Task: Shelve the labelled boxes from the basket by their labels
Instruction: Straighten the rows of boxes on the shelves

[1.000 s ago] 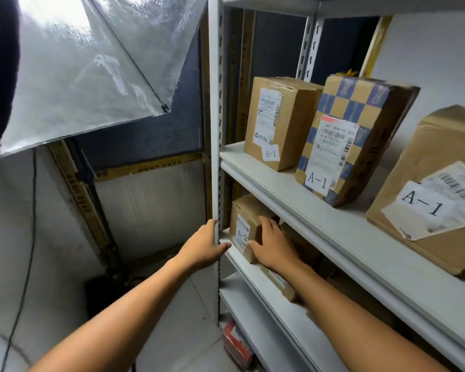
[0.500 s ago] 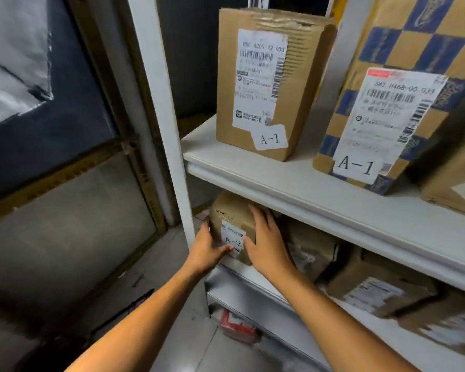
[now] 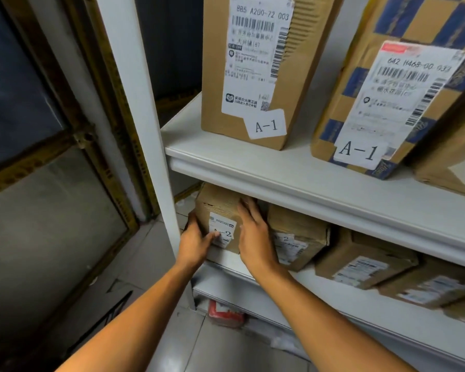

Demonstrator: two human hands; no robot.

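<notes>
White shelving unit (image 3: 293, 181): upper shelf holds two A-1 boxes (image 3: 255, 76) plus a third's corner; lower shelf four boxes in view. Leftmost is the A-2 box (image 3: 218, 210), left hand (image 3: 196, 242) gripping its left side, right hand (image 3: 253, 234) flat against its front, fingers straight.

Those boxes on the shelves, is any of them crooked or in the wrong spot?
The checkered box marked A-1 on the upper shelf leans tilted, while the plain A-1 box beside it stands upright. Labels match the shelves where readable: the A-2 box sits below.
</notes>
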